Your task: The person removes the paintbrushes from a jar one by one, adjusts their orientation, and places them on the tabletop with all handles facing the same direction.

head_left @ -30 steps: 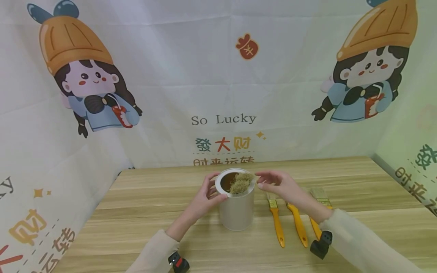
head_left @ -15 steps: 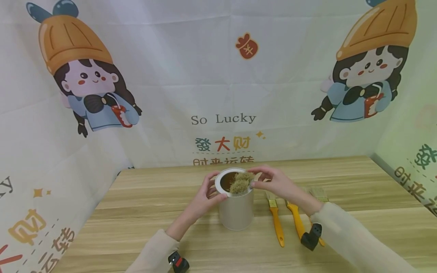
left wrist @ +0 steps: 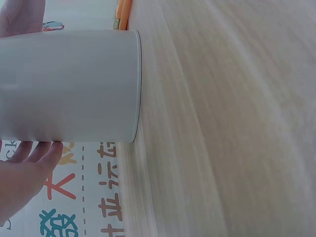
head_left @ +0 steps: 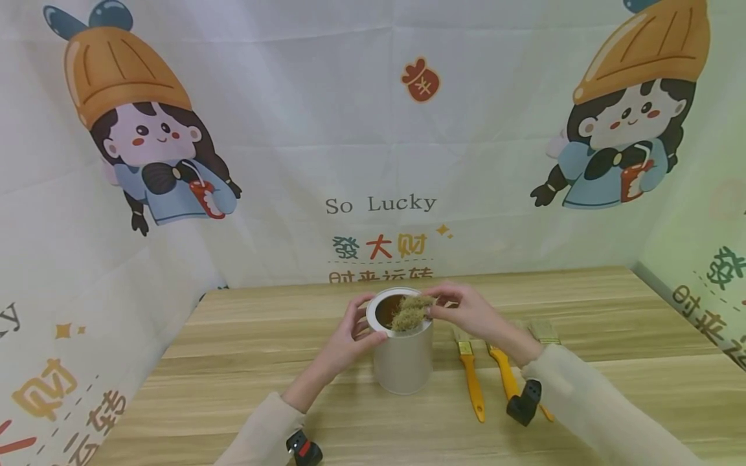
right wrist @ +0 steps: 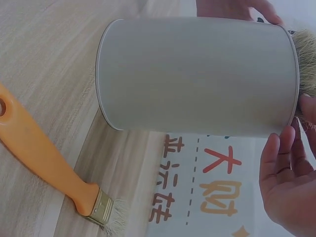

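Note:
An off-white cylindrical can [head_left: 403, 366] stands upright on the table, its mouth showing a brown inside. My left hand [head_left: 348, 335] holds the can near its rim, thumb on the near side and fingers round the far left. A clump of dry, yellow-green moss [head_left: 409, 315] lies at the right part of the mouth, and strands of this moss [right wrist: 307, 59] stick out past the rim in the right wrist view. My right hand [head_left: 460, 309] pinches the moss at its right edge. In the right wrist view the fingers [right wrist: 284, 153] touch the can's side just below the rim.
Three paintbrushes with orange handles lie right of the can: a left one [head_left: 473, 388], a middle one [head_left: 504, 372] and a right one [head_left: 544, 331] partly behind the right forearm. The wooden table [head_left: 233, 369] ends at a printed cloth backdrop [head_left: 280, 162].
My right hand has moved left from beside the can to its rim and taken hold of the moss, which has shifted slightly left. The left hand and the can have stayed in place.

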Available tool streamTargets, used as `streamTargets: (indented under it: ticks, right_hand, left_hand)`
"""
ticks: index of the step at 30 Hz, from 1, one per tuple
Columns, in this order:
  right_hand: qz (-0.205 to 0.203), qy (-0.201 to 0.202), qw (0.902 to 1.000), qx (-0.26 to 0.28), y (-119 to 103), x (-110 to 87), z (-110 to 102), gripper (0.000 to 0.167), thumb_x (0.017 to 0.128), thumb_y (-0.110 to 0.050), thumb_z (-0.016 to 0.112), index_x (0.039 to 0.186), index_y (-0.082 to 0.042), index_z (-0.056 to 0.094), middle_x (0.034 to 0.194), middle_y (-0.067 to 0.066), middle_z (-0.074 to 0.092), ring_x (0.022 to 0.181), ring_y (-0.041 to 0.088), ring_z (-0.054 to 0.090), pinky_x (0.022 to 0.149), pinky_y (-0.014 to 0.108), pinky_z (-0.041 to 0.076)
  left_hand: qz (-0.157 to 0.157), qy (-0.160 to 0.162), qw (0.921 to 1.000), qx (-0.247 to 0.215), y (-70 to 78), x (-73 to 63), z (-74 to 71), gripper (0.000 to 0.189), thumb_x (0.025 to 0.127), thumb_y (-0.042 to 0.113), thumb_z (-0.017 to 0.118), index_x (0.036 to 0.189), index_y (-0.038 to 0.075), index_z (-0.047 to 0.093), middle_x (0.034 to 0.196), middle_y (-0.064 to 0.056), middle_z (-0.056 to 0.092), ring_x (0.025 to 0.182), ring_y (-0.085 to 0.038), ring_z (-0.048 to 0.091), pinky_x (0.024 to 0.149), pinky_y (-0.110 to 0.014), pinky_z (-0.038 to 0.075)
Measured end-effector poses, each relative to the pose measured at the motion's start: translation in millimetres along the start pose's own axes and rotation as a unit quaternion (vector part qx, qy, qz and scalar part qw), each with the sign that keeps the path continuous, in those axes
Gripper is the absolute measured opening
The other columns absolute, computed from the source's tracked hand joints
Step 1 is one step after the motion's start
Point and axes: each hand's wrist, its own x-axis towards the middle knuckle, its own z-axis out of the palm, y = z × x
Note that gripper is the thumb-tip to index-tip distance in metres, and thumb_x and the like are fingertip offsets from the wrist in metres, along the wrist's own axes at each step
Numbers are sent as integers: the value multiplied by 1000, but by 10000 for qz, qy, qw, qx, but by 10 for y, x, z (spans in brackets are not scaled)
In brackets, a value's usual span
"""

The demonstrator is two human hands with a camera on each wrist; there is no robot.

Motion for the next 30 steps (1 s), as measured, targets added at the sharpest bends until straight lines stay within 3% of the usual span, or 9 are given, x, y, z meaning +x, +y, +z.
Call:
streamTargets:
  ticks: [10, 15, 23, 30]
  right_hand:
    - [-388, 174, 9991, 19, -31, 14, -1, 19, 82, -7, 61, 99, 1, 63, 90, 7, 60, 80, 19, 54, 69, 30, 48]
    - [-540, 239, 9982, 78, -74, 26, -4, 16, 83, -7, 60, 96, 1, 64, 92, 7, 60, 82, 20, 54, 68, 31, 49]
    - [-296, 583, 9970, 422, -164, 24, -19, 19, 85, -10, 59, 100, 2, 62, 97, 9, 58, 83, 19, 56, 72, 32, 49]
    - [-73, 853, 9927, 854, -267, 41, -88, 22, 86, -10, 57, 101, 6, 58, 91, 9, 61, 76, 18, 56, 74, 36, 47]
  left_hand:
    - [31, -44, 10000, -4, -7, -2, -1, 66, 81, 7, 63, 133, 12, 23, 125, -20, 36, 113, -31, 41, 93, -38, 35]
    - [-42, -45, 10000, 9, 7, -6, 4, 66, 82, 5, 61, 134, 12, 21, 128, -22, 32, 115, -32, 38, 94, -38, 34]
    - [-62, -57, 10000, -39, 0, 3, 8, 67, 82, 1, 60, 135, 11, 20, 127, -23, 32, 116, -32, 38, 94, -37, 34]
    - [-22, -21, 10000, -43, -8, -2, -4, 67, 80, 6, 63, 133, 13, 23, 125, -18, 35, 114, -30, 40, 94, -38, 35]
